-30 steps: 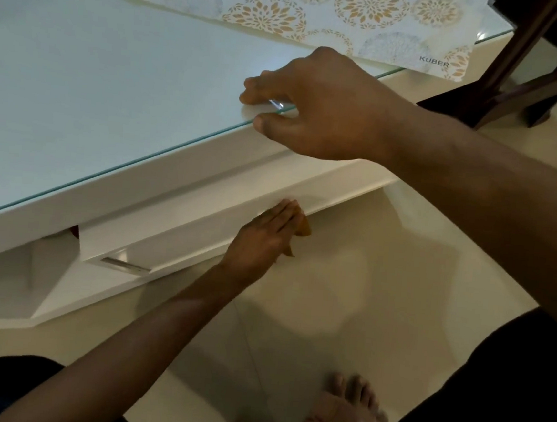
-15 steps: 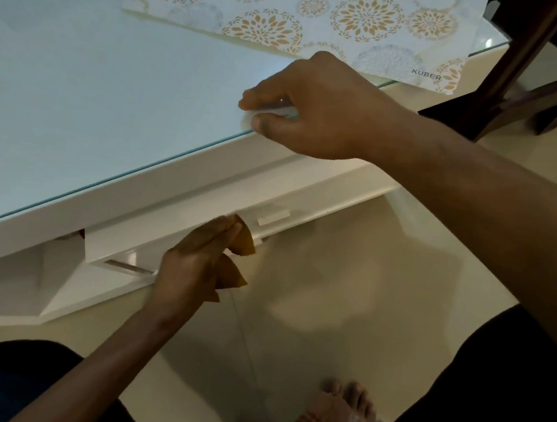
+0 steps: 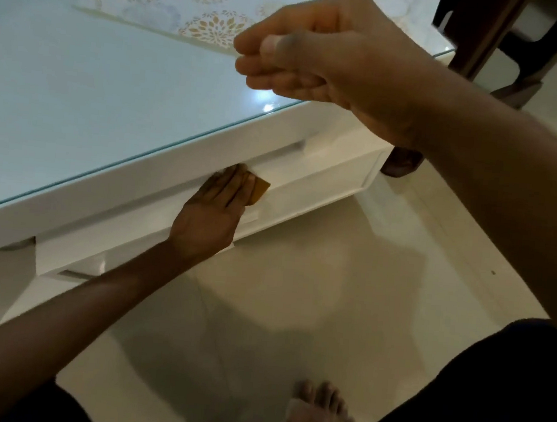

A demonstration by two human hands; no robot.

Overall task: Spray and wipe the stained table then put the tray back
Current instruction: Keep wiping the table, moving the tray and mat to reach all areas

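1. The left hand (image 3: 218, 205) lay flat against the white front face of the surface (image 3: 79, 85), below its near edge, fingers straight and pressing a small tan cloth (image 3: 259, 189) against the panel. The right hand (image 3: 311, 52) hovered above the near right corner of the surface with fingers curled toward the thumb; it seemed to hold nothing, though blur made a small pinched item impossible to rule out.

2. The cloth sat under the left fingertips, only its right corner peeking out. It was on the vertical front, not on the glass top. The front panel ran long from lower left to upper right, so a wiping stroke would, in my judgement, have followed that line along the near edge.

3. The left hand was plainly the nearer one to the cloth, touching it; the right hand was well apart, up over the glass top.

4. No tray or spray bottle was visible. A patterned mat (image 3: 174, 3) lay near the far edge of the glass top, beyond the right hand; whether it is the tray, I cannot tell.

5. A dark wooden chair leg (image 3: 487, 44) stood off the far right corner. A bare foot (image 3: 323, 413) rested on the pale floor (image 3: 365, 285) near the bottom edge of the view.

6. The task appeared to be in its wiping stage, with the put-back not yet done.
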